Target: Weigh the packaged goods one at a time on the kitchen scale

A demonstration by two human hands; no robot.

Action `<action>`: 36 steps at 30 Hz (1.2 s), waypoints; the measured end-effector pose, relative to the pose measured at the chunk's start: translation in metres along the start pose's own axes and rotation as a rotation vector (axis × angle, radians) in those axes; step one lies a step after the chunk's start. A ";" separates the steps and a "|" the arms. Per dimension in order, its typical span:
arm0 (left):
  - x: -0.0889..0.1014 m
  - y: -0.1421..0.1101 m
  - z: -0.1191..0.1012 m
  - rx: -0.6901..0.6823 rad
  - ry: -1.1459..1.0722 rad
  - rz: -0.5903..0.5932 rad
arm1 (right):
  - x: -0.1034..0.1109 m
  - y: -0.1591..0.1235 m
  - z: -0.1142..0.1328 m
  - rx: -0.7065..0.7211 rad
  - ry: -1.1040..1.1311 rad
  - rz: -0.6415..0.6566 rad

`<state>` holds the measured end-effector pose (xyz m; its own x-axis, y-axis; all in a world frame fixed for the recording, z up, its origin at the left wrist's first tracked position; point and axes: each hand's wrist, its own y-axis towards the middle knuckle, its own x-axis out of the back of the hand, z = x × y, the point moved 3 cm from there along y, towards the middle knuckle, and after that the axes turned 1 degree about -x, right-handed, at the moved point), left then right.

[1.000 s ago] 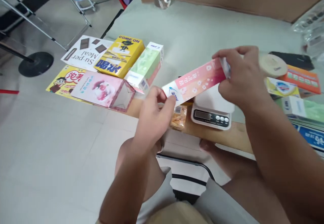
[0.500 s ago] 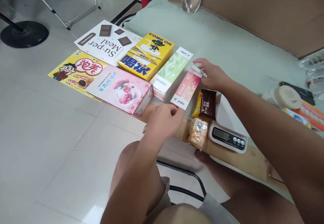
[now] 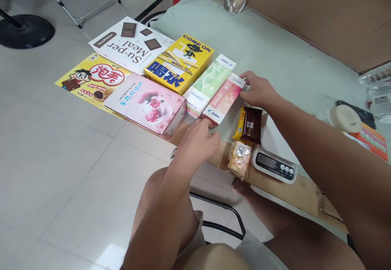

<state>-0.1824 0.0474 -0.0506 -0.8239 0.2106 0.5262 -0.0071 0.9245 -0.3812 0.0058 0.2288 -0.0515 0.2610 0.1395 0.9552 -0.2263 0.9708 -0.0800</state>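
Note:
A long pink and white box (image 3: 224,98) lies on the table next to a green and white box (image 3: 210,83), touching its side. My left hand (image 3: 197,143) pinches the pink box's near end with curled fingers. My right hand (image 3: 259,91) grips its far end. Left of these sit a yellow "COME ON" box (image 3: 180,63) and a pink box with an ice-cream picture (image 3: 146,107).
A brown snack bar (image 3: 251,125), a wrapped cracker pack (image 3: 240,158) and a small white scale (image 3: 275,165) lie right of the pink box. A white "Su-per Meal" box (image 3: 128,44) and a yellow cartoon box (image 3: 91,80) overhang the left edge. Cardboard (image 3: 311,9) stands behind.
Both hands have brought the pink box down from in front of me and laid it flat against the green box. The view has swung left.

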 end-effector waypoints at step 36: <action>-0.249 0.058 -0.250 -0.772 0.746 0.156 | 0.080 -0.324 -0.192 -0.330 0.801 -1.122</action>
<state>0.1639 0.1279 -0.0134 -0.2305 0.2424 0.9424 0.6415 0.7661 -0.0402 0.2803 -0.0371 -0.0037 0.6314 -0.7615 0.1465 0.6509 0.6232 0.4335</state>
